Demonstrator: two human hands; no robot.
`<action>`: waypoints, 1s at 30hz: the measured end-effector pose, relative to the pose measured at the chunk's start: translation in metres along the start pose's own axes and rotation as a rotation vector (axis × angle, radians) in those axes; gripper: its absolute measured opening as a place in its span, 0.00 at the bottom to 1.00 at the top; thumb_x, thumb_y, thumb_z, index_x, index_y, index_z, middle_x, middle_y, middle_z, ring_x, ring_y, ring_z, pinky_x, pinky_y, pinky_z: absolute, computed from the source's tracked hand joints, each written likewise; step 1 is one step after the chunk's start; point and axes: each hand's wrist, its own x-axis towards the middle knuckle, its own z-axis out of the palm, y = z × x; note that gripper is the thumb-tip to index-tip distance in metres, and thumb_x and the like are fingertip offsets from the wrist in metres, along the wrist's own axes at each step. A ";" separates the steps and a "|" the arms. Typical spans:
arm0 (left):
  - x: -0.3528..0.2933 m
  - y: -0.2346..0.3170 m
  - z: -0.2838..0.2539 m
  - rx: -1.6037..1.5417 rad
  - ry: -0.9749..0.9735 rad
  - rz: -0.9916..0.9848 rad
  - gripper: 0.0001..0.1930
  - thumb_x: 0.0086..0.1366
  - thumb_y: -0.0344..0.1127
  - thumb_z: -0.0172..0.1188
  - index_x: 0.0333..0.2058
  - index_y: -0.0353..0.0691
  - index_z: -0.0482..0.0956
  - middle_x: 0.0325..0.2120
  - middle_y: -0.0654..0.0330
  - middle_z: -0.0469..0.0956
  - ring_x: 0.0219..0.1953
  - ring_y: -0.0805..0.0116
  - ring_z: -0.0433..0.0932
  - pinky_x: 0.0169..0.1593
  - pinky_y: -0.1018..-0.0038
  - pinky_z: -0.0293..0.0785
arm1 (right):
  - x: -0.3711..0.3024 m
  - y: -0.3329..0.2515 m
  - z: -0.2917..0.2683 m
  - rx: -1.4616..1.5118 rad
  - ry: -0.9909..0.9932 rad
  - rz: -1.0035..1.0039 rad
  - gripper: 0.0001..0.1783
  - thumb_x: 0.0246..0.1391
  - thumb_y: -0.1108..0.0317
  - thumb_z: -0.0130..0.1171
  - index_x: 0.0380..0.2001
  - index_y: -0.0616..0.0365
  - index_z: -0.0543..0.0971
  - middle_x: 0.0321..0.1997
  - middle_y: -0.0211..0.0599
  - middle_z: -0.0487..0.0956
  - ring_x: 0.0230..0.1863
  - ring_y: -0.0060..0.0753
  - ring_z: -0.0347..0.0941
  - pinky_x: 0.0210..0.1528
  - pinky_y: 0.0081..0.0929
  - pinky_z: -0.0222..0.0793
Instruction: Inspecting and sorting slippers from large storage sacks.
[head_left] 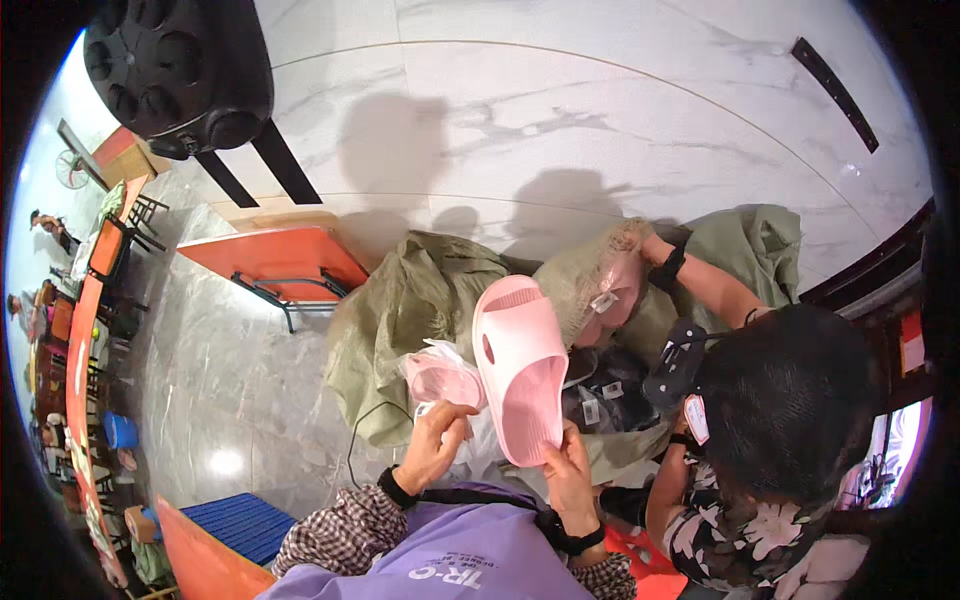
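Note:
My right hand (pixel 572 475) is closed on the heel end of a pink slide slipper (pixel 522 370), held upright with its toe pointing away from me. To its left, my left hand (pixel 437 445) has curled fingers against a clear plastic bag (pixel 482 435), which it appears to grip. Another pink slipper (pixel 442 378) shows through the film just beyond those fingers. A co-worker at the right has one hand (pixel 655 247) on a sack (pixel 605 265) with pink things inside. A black slipper (pixel 675 362) with a tag is near the co-worker's other arm.
Green woven sacks (pixel 385 330) stand against the marble-patterned wall, with bagged black footwear (pixel 610 395) between them. An orange folding table (pixel 285 258) leans at the left. A blue ribbed mat (pixel 240 525) lies at lower left. A black speaker-like box (pixel 180 75) hangs over the upper left.

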 end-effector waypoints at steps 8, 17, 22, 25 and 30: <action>-0.037 0.026 0.046 -0.301 0.150 -0.098 0.17 0.55 0.30 0.60 0.43 0.30 0.73 0.33 0.54 0.74 0.32 0.65 0.76 0.37 0.75 0.73 | -0.017 0.019 -0.012 -0.022 -0.190 -0.059 0.18 0.56 0.74 0.52 0.50 0.60 0.64 0.45 0.31 0.70 0.43 0.21 0.67 0.47 0.21 0.66; -0.082 0.043 0.052 0.226 0.199 0.156 0.15 0.47 0.26 0.62 0.36 0.34 0.74 0.27 0.54 0.70 0.27 0.59 0.72 0.32 0.69 0.69 | -0.008 0.004 -0.010 -0.387 -0.345 -0.356 0.39 0.48 0.70 0.64 0.61 0.65 0.57 0.58 0.42 0.65 0.60 0.33 0.60 0.62 0.32 0.55; -0.090 0.021 0.023 0.500 0.123 0.112 0.18 0.43 0.27 0.66 0.35 0.36 0.72 0.24 0.56 0.68 0.26 0.58 0.71 0.29 0.66 0.67 | -0.007 -0.014 -0.029 -0.252 -0.620 -0.287 0.52 0.45 0.71 0.66 0.67 0.62 0.44 0.69 0.48 0.51 0.70 0.36 0.46 0.68 0.32 0.42; -0.091 0.011 0.000 0.624 0.000 0.244 0.19 0.38 0.25 0.64 0.33 0.37 0.72 0.25 0.57 0.68 0.27 0.58 0.71 0.31 0.66 0.68 | 0.001 -0.015 -0.027 -0.174 -0.558 -0.275 0.51 0.47 0.76 0.61 0.68 0.59 0.41 0.71 0.44 0.46 0.72 0.37 0.40 0.70 0.32 0.38; -0.076 -0.002 -0.042 0.714 -0.122 0.393 0.18 0.39 0.26 0.62 0.33 0.37 0.72 0.26 0.58 0.69 0.29 0.58 0.72 0.33 0.66 0.68 | 0.027 -0.007 -0.019 -0.497 -0.537 -0.618 0.25 0.43 0.77 0.61 0.49 0.58 0.73 0.53 0.41 0.73 0.60 0.43 0.66 0.59 0.34 0.62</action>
